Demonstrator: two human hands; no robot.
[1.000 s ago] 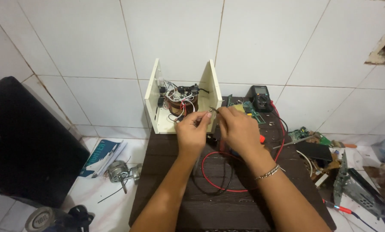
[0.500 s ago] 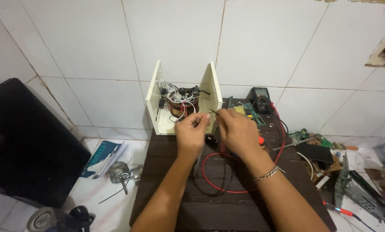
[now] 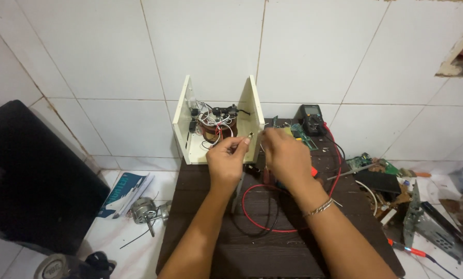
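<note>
Hands meet over a dark wooden table (image 3: 293,248), just in front of an open cream metal box (image 3: 252,111) that stands at the table's far edge against the white tiled wall. The left hand (image 3: 226,160) pinches a small metal-tipped part (image 3: 249,137) between thumb and forefinger, raised beside the box's right wall. The right hand (image 3: 285,155) is curled with fingers drawn together close to that part; what it grips is hidden behind its knuckles. Inside the box sits a copper coil (image 3: 214,129) under a tangle of white and black wires. A red wire (image 3: 262,226) loops across the table below the wrists, with a black meter (image 3: 312,115) behind the right hand. On the floor to the left lie a small motor (image 3: 145,209) and a booklet (image 3: 123,192).
</note>
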